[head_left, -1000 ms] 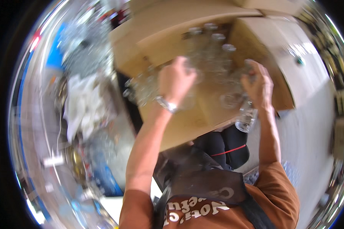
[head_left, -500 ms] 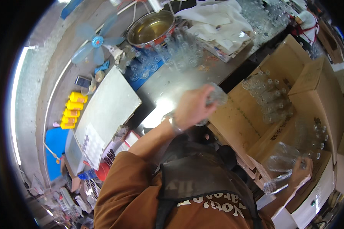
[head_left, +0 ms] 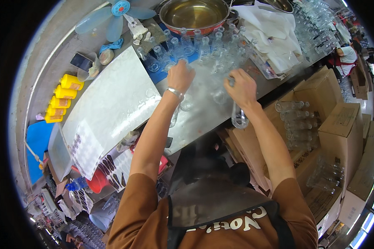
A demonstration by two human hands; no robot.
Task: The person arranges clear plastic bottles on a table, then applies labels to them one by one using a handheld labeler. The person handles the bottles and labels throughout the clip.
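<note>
My left hand (head_left: pixel 181 77) is closed over the steel table, at the near edge of a group of clear glass bottles. Clear glass shows just below its wrist, partly hidden by my forearm. My right hand (head_left: pixel 242 88) grips clear glass bottles by their necks; one glass bottle (head_left: pixel 239 118) hangs below it with its base toward me. Another blurred glass bottle (head_left: pixel 221 96) is at its fingers. Several empty-looking bottles (head_left: pixel 204 50) stand upright beyond both hands, some on a blue mat (head_left: pixel 157 75).
An open cardboard box (head_left: pixel 257 139) holding rows of glass bottles (head_left: pixel 297 124) stands at the right. A metal basin of liquid (head_left: pixel 194 16) and a fan (head_left: pixel 119 9) are at the back. White sheets (head_left: pixel 270 31), a white board (head_left: pixel 112 95) and yellow bottles (head_left: pixel 61 97) lie around the table.
My right hand has come from the box at the right to the table, carrying glass bottles. My left hand has moved left and farther away, toward the standing bottles. The view has shifted.
</note>
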